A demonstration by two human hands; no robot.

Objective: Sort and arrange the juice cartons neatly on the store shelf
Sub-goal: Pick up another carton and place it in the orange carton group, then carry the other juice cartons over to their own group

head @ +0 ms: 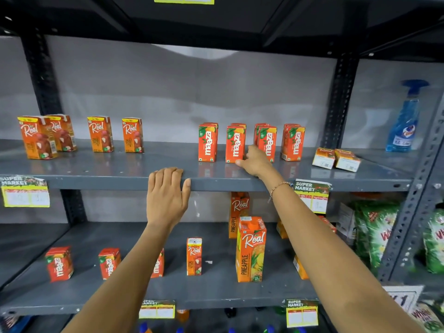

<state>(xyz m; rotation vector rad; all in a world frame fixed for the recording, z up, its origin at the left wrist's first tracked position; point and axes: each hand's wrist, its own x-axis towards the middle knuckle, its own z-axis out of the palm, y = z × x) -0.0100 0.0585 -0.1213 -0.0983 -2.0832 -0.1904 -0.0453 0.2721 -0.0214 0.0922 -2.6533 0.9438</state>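
Upper shelf [120, 182]: right hand [254, 161] with fingers closing loosely around the second Maaza carton [235, 145]; left hand [167, 191] flat, fingers together, on the shelf's front edge. Risk: a nudge topples adjacent upright Maaza cartons; two cartons [336, 159] lie tipped at the row's right end.

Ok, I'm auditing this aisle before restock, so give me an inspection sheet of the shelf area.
Surface: grey upper shelf, partly stocked.
Job's things: Real cartons upright left; Maaza cartons in rows right; two small cartons lying flat.
Clutter: spray bottle at far right.
Grippers: left hand rests on the shelf edge; right hand touches a Maaza carton.
Cables: nothing seen.
Surroundings: lower shelf holds mixed cartons.
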